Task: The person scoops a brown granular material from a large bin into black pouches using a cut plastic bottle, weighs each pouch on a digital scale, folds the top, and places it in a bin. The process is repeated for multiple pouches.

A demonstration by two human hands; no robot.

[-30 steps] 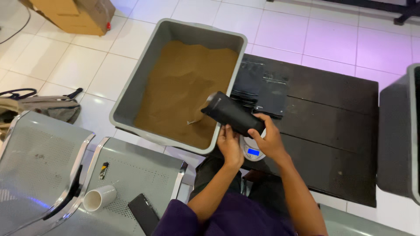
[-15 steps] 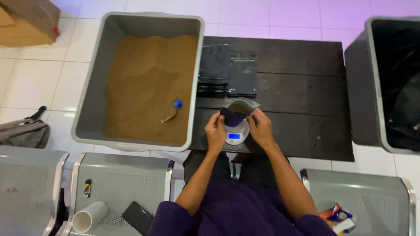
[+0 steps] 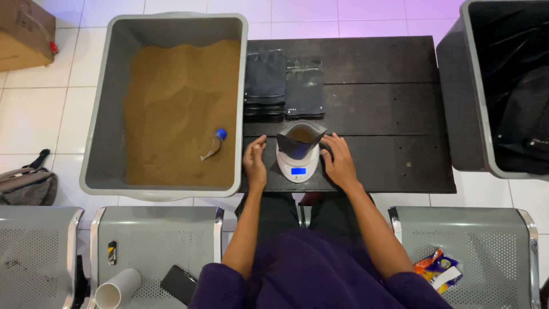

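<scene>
Where bin point(image 3: 103, 114) flanks scale point(image 3: 297, 166), pouches point(image 3: 284, 86) behind.

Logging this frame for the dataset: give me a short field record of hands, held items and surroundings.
left hand: open, beside the scale, touching nothing clearly
right hand: open, beside the pouch, no grip
pouch: dark, open-topped, standing on the scale
scale: white, blue display lit
table: dark wood
bin: grey, brown powder, scoop lying in it
spare pouches: two stacks
</scene>
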